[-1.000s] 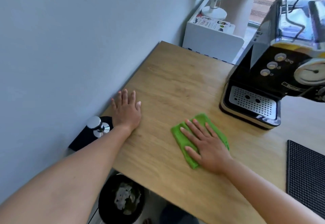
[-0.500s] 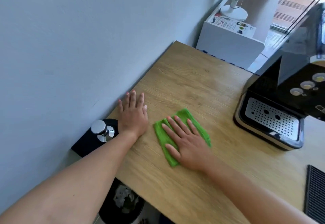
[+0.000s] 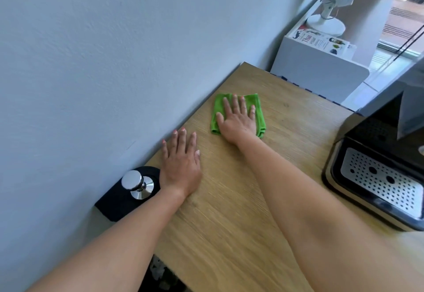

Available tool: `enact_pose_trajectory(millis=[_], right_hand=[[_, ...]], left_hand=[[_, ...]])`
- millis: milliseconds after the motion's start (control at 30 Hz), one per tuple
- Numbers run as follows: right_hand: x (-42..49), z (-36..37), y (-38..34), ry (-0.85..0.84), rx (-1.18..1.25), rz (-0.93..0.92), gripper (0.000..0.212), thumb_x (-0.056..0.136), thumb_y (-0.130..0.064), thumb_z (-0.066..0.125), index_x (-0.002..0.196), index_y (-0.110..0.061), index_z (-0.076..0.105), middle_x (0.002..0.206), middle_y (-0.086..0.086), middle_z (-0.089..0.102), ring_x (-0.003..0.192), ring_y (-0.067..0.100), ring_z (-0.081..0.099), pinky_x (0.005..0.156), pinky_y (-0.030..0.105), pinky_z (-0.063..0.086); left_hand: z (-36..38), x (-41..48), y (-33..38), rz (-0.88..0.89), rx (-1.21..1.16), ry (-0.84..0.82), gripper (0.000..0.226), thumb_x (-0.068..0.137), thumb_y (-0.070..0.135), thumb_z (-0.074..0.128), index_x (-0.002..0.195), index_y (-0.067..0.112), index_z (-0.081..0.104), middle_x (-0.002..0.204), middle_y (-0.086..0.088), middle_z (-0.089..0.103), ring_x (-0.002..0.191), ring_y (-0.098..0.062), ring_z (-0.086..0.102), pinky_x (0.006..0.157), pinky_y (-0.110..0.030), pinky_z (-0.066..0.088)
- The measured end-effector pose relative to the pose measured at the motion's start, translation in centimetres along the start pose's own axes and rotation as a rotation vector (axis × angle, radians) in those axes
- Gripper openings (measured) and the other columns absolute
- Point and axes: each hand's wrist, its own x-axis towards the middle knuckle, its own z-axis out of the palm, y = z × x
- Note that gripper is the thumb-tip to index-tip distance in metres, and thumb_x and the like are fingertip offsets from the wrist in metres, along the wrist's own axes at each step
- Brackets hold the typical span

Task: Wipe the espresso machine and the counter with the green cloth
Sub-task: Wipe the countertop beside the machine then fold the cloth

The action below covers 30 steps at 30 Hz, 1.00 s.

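From the head camera, both your forearms reach forward over the wooden counter [image 3: 229, 223]. Your right arm stretches farthest, angled toward the wall [image 3: 91, 62], and your right hand [image 3: 237, 119] lies palm down with the fingers straight and slightly spread. It presses flat on the one green cloth [image 3: 258, 105] and grips nothing. The cloth is folded and lies on the counter near the wall edge, toward the far end of the top. Green shows past your fingertips and on both sides of the palm.

Your left hand [image 3: 180, 163] also rests palm down on the bare wood, nearer to you, fingers straight and close together, holding nothing. Its wrist lies just beside one steel tamper [image 3: 137, 185], which stands upright on one black mat [image 3: 117, 202] against the wall. The two hands are apart, not touching.

One espresso machine [image 3: 371, 131] stands at the right edge of the view, well apart from the cloth, cut off by the frame. Its perforated metal drip tray [image 3: 378, 183] faces you.

Beyond the counter's far end stands one white cabinet [image 3: 316, 71], with one printed leaflet [image 3: 321, 41] and one white fan [image 3: 325, 24] on top.
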Motion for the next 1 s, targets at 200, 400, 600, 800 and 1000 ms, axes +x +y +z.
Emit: enact_pose_trajectory(millis=[200,400,600,800,1000], right_hand=[[-9.9,1.9,2.9,-0.016,-0.117,-0.463,0.061,0.099,-0.060,0.011,0.154,-0.039,-0.005,0.162,-0.011,-0.014,0.149,0.013,-0.016,0.121,0.044,-0.009],[-6.7,-0.9,12.3,0.027,-0.105,-0.041,0.064,0.095,-0.066,0.006,0.153,-0.042,-0.009,0.163,-0.008,-0.017,0.149,0.015,-0.015,0.121,0.047,-0.006],[-1.2,-1.0,4.2,0.008,-0.014,0.075,0.066,0.097,-0.059,0.011,0.156,-0.032,-0.004,0.163,-0.002,-0.015,0.150,0.022,-0.016,0.119,0.052,-0.011],[-12.0,3.0,1.8,0.024,-0.079,-0.251,0.064,0.098,-0.060,0.013,0.155,-0.037,0.000,0.164,-0.008,-0.009,0.150,0.015,-0.013,0.121,0.046,-0.009],[-20.2,3.3,10.1,0.070,-0.092,-0.070,0.071,0.090,-0.067,0.003,0.155,-0.040,0.003,0.163,-0.011,-0.007,0.150,0.011,-0.009,0.122,0.042,-0.002]], left_hand=[[-0.2,0.1,0.2,-0.011,-0.009,0.006,0.062,0.098,0.040,0.010,0.154,0.011,0.008,0.162,-0.007,0.003,0.149,-0.023,-0.005,0.120,-0.049,0.001],[-0.4,0.2,0.6,-0.017,-0.012,-0.019,0.061,0.100,0.039,0.009,0.153,0.012,-0.001,0.161,-0.007,-0.007,0.148,-0.023,-0.013,0.119,-0.050,-0.002],[-0.7,0.4,0.8,-0.026,-0.024,-0.035,0.060,0.100,0.039,0.010,0.154,0.014,0.000,0.162,-0.005,-0.005,0.148,-0.022,-0.012,0.119,-0.049,-0.003],[-0.7,0.6,0.4,-0.020,-0.047,-0.057,0.059,0.101,0.039,0.014,0.154,0.014,0.007,0.162,-0.005,0.002,0.149,-0.021,-0.005,0.120,-0.048,-0.001],[-2.3,0.9,-0.2,0.028,-0.094,-0.160,0.057,0.102,0.036,0.017,0.155,0.015,0.007,0.162,-0.005,0.000,0.149,-0.022,-0.006,0.120,-0.047,-0.001]])
